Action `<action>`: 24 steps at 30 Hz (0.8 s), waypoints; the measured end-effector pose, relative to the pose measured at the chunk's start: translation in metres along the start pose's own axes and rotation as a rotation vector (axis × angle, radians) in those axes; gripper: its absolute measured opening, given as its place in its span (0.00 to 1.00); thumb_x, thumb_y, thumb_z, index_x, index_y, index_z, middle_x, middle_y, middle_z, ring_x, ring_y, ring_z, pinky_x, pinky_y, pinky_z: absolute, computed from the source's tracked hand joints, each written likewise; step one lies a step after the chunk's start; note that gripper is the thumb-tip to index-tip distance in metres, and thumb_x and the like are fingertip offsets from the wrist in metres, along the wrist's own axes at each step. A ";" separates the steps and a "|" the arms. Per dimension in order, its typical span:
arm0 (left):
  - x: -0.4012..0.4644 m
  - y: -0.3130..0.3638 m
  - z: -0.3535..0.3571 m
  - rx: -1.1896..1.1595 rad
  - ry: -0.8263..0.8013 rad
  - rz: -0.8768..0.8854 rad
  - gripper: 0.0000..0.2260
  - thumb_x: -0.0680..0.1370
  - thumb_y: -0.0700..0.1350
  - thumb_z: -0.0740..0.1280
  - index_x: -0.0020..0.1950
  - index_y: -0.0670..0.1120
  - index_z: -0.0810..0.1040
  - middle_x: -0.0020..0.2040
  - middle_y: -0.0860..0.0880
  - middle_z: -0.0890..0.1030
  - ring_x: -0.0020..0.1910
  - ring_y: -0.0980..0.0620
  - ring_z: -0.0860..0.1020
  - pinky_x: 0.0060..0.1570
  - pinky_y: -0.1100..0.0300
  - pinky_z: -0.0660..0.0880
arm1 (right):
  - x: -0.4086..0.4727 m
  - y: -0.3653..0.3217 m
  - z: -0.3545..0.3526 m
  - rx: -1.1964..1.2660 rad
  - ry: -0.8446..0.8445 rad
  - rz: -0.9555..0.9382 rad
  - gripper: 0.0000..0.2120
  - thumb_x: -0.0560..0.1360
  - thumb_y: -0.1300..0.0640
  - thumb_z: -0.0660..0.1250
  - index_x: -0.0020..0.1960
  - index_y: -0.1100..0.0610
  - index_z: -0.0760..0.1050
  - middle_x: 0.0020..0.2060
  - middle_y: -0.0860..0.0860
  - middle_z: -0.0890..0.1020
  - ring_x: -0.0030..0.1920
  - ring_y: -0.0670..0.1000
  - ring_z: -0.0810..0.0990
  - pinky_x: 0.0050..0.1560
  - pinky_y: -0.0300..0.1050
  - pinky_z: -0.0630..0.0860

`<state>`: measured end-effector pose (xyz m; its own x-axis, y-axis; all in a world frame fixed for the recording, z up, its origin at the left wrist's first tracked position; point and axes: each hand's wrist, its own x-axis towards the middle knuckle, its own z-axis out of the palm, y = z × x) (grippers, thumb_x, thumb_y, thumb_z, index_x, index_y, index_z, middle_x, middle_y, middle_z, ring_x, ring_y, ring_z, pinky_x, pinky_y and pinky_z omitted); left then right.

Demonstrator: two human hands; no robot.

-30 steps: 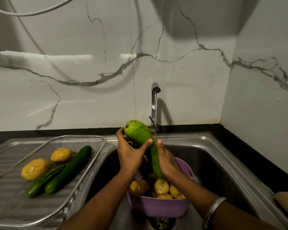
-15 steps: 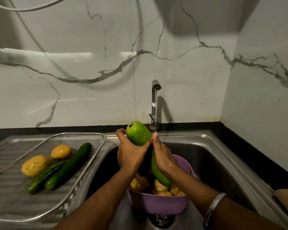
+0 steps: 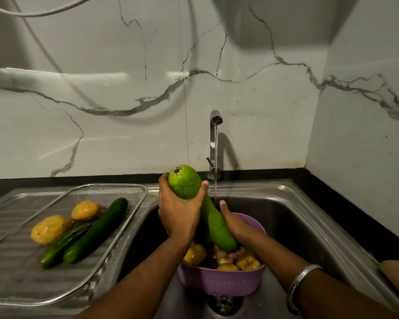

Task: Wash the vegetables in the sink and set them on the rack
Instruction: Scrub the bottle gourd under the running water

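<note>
Currently, gourd: long green gourd (image 3: 195,203) tilted over the sink (image 3: 293,203), fat end up; water from the tap (image 3: 215,118) falls just beside it
Left hand: left hand (image 3: 179,214) wraps its fingers round the fat upper end
Right hand: right hand (image 3: 236,223) curls round the lower part, above the purple colander (image 3: 221,283) of potatoes (image 3: 240,261)
Rack: wire rack (image 3: 134,210) on the drainboard; two cucumbers (image 3: 95,231), two potatoes

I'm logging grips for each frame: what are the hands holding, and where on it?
Both hold the long green gourd: left hand round its thick upper end, right hand round its lower part.
</note>
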<state>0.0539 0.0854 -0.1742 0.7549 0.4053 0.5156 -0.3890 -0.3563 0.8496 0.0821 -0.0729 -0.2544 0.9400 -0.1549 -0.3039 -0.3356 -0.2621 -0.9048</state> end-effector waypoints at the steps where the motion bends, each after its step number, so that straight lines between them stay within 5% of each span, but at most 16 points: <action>1: 0.001 0.000 -0.001 -0.030 0.021 -0.001 0.37 0.63 0.66 0.78 0.65 0.59 0.65 0.59 0.54 0.78 0.56 0.48 0.79 0.56 0.46 0.78 | -0.018 -0.008 -0.004 0.033 0.008 0.068 0.58 0.57 0.11 0.48 0.63 0.54 0.80 0.54 0.58 0.85 0.51 0.57 0.85 0.58 0.55 0.80; 4: 0.001 0.003 -0.005 -0.079 0.038 0.048 0.39 0.63 0.65 0.79 0.67 0.59 0.64 0.61 0.54 0.76 0.57 0.49 0.78 0.55 0.46 0.79 | -0.052 -0.022 -0.006 0.172 -0.117 0.245 0.33 0.80 0.29 0.50 0.54 0.57 0.76 0.46 0.63 0.82 0.39 0.61 0.83 0.34 0.47 0.82; 8: -0.010 0.012 -0.008 -0.030 -0.096 0.333 0.37 0.63 0.64 0.80 0.64 0.56 0.66 0.58 0.55 0.73 0.53 0.54 0.78 0.48 0.51 0.80 | -0.066 -0.044 -0.001 0.580 -0.220 0.221 0.26 0.81 0.40 0.61 0.58 0.63 0.80 0.44 0.64 0.85 0.40 0.62 0.85 0.34 0.53 0.84; 10: -0.019 0.014 -0.009 -0.006 -0.246 0.595 0.36 0.63 0.67 0.78 0.63 0.54 0.67 0.57 0.54 0.73 0.51 0.54 0.77 0.43 0.53 0.79 | -0.075 -0.044 -0.006 0.624 -0.212 0.122 0.16 0.83 0.51 0.62 0.50 0.58 0.85 0.47 0.60 0.84 0.40 0.56 0.86 0.39 0.47 0.84; 12: -0.026 0.013 -0.010 0.008 -0.406 0.808 0.35 0.68 0.74 0.68 0.63 0.51 0.68 0.59 0.50 0.72 0.53 0.52 0.76 0.42 0.54 0.78 | -0.085 -0.033 -0.016 0.688 -0.176 0.047 0.18 0.84 0.68 0.56 0.45 0.56 0.81 0.44 0.56 0.79 0.37 0.51 0.83 0.32 0.36 0.80; 14: -0.027 0.012 -0.007 0.004 -0.536 0.860 0.36 0.72 0.77 0.54 0.64 0.50 0.69 0.60 0.49 0.71 0.54 0.52 0.76 0.42 0.55 0.76 | -0.095 -0.039 -0.027 0.758 -0.079 -0.016 0.17 0.82 0.71 0.53 0.42 0.59 0.75 0.38 0.56 0.78 0.36 0.53 0.79 0.28 0.38 0.77; 17: -0.029 0.006 -0.001 -0.147 -0.621 0.647 0.30 0.78 0.71 0.52 0.62 0.49 0.74 0.57 0.52 0.74 0.54 0.53 0.77 0.48 0.54 0.76 | -0.083 -0.055 -0.028 0.749 -0.179 -0.021 0.13 0.74 0.55 0.63 0.40 0.63 0.81 0.32 0.59 0.82 0.31 0.56 0.83 0.36 0.46 0.78; 21: -0.027 -0.004 0.019 -0.219 -0.578 -0.055 0.10 0.79 0.58 0.65 0.56 0.55 0.75 0.57 0.52 0.74 0.58 0.53 0.77 0.61 0.48 0.76 | -0.046 -0.052 -0.020 0.640 -0.121 -0.069 0.30 0.66 0.44 0.76 0.62 0.60 0.82 0.52 0.61 0.85 0.51 0.61 0.85 0.58 0.59 0.80; 22: -0.024 -0.005 0.023 -0.232 -0.609 -0.240 0.11 0.78 0.56 0.67 0.58 0.55 0.73 0.60 0.49 0.72 0.59 0.50 0.76 0.63 0.47 0.75 | -0.042 -0.054 -0.017 0.597 -0.072 -0.097 0.35 0.62 0.44 0.80 0.64 0.60 0.81 0.54 0.60 0.85 0.54 0.61 0.84 0.62 0.59 0.79; 24: -0.024 -0.009 0.029 -0.394 -0.658 -0.527 0.21 0.74 0.60 0.69 0.64 0.55 0.70 0.65 0.42 0.73 0.60 0.45 0.77 0.62 0.46 0.77 | -0.041 -0.061 -0.010 0.519 0.036 -0.211 0.27 0.71 0.51 0.76 0.68 0.58 0.78 0.56 0.59 0.85 0.56 0.60 0.84 0.62 0.57 0.79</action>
<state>0.0547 0.0542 -0.1974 0.9857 -0.1681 -0.0124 0.0293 0.0982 0.9947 0.0633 -0.0598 -0.1838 0.9779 -0.1845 -0.0983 -0.0584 0.2105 -0.9758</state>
